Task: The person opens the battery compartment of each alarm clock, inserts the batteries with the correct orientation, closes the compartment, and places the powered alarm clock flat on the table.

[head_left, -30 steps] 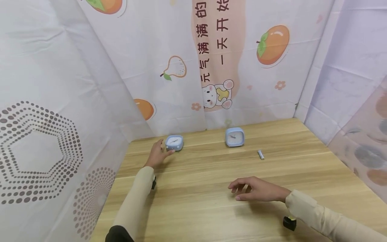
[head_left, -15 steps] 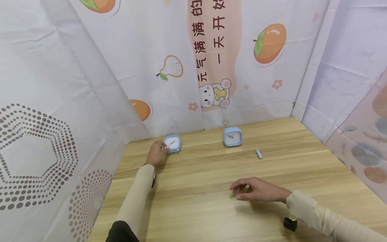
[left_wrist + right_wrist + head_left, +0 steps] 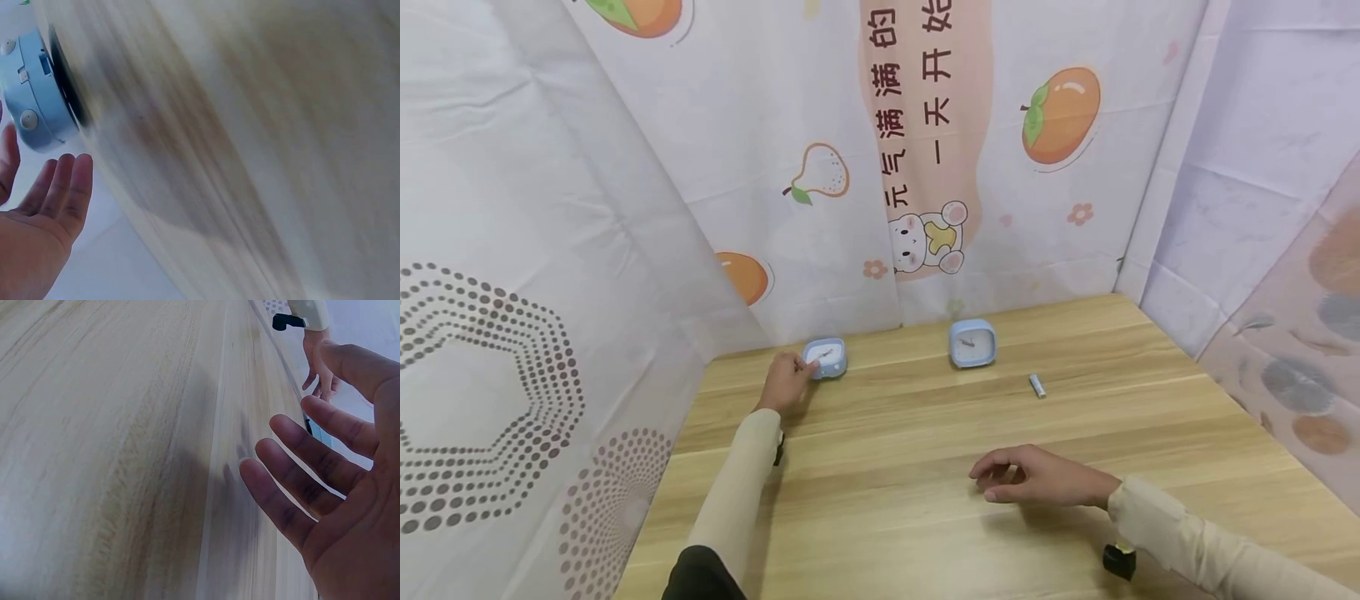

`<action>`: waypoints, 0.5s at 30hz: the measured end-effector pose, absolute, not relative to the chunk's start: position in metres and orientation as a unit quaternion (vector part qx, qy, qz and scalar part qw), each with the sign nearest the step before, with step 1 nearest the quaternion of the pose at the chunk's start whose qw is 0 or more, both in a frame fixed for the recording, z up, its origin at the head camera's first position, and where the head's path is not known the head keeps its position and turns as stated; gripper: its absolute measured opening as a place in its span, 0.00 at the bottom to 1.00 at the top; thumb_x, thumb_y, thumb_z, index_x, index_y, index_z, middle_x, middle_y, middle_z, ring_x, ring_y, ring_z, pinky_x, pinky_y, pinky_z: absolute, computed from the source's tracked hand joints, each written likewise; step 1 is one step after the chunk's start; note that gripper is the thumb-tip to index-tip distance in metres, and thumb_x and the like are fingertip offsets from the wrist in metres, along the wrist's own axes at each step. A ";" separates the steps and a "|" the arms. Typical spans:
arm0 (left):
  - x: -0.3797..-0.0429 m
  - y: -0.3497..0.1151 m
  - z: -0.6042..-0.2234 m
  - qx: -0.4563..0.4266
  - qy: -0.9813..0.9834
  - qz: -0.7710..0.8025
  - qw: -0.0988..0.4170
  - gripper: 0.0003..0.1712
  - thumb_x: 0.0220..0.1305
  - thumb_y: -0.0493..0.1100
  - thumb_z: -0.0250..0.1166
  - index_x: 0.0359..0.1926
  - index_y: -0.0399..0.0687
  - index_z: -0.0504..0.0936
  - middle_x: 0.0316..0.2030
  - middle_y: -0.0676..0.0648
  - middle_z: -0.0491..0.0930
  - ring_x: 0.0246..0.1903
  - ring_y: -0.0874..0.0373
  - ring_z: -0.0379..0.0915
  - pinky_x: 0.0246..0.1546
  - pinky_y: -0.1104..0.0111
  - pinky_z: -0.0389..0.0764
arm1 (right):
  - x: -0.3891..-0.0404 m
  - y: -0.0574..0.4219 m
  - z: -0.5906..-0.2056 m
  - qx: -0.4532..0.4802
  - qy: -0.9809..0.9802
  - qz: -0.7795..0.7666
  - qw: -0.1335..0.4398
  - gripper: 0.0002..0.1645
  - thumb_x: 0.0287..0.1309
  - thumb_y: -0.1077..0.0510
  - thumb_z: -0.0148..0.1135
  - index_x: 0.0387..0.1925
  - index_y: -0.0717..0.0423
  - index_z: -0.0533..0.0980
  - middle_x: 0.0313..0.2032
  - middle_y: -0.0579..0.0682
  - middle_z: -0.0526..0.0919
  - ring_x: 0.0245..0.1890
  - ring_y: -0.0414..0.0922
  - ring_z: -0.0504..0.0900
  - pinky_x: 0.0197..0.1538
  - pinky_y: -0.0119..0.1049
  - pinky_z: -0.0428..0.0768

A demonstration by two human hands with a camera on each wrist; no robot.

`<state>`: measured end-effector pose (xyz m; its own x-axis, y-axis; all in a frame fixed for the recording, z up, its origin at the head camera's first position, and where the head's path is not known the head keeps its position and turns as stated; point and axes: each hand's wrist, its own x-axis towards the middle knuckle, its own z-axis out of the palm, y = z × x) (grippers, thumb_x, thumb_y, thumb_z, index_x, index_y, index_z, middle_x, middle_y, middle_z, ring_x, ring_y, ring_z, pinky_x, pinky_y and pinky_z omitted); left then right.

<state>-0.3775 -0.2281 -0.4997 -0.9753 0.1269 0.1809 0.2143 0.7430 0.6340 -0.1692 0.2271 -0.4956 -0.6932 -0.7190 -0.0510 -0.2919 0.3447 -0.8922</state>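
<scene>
A light-blue alarm clock (image 3: 825, 358) with a white face lies tipped back at the far left of the wooden table. My left hand (image 3: 784, 382) is at its left side, thumb and forefinger pinching its edge. In the left wrist view, round buttons show on the side of the clock (image 3: 39, 100), and the other fingers (image 3: 76, 194) reach out below it. My right hand (image 3: 1045, 477) hovers over the table's right half with fingers loosely bent and holds nothing. The right wrist view shows those fingers (image 3: 281, 487) spread apart.
Another light-blue clock (image 3: 972, 343) stands near the back edge, right of the middle. In front of it to the right lies a small pale cylinder (image 3: 1037, 386) like a battery. Printed curtains (image 3: 820, 242) hang behind the wooden table (image 3: 880, 467) and at both sides.
My left thumb and fingers have closed in on the left clock's edge. Its face tilted up toward me, then leaned back again. The right hand has stayed in place.
</scene>
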 end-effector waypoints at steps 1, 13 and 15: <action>-0.379 -0.227 -0.499 -0.088 -0.929 -0.353 0.061 0.18 0.73 0.49 0.65 0.37 0.36 0.78 0.39 0.39 0.75 0.40 0.47 0.70 0.42 0.54 0.74 | -0.169 0.227 -0.496 -0.321 0.787 -0.476 0.225 0.21 0.74 0.51 0.61 0.62 0.55 0.78 0.56 0.53 0.83 0.53 0.43 0.82 0.53 0.37 0.81; -0.400 -0.232 -0.497 -0.127 -0.922 -0.364 -0.022 0.56 0.62 0.51 0.77 0.78 0.31 0.53 0.73 0.29 0.60 0.68 0.33 0.63 0.68 0.42 0.65 | -0.172 0.228 -0.503 -0.334 0.772 -0.492 0.226 0.19 0.74 0.54 0.62 0.60 0.55 0.79 0.54 0.53 0.84 0.50 0.43 0.82 0.52 0.37 0.81; -0.404 -0.231 -0.499 -0.142 -0.926 -0.348 -0.024 0.56 0.65 0.54 0.74 0.78 0.30 0.52 0.73 0.28 0.59 0.70 0.33 0.59 0.70 0.42 0.62 | -0.173 0.228 -0.504 -0.335 0.773 -0.489 0.226 0.19 0.74 0.53 0.62 0.60 0.56 0.79 0.53 0.53 0.84 0.50 0.43 0.83 0.52 0.37 0.81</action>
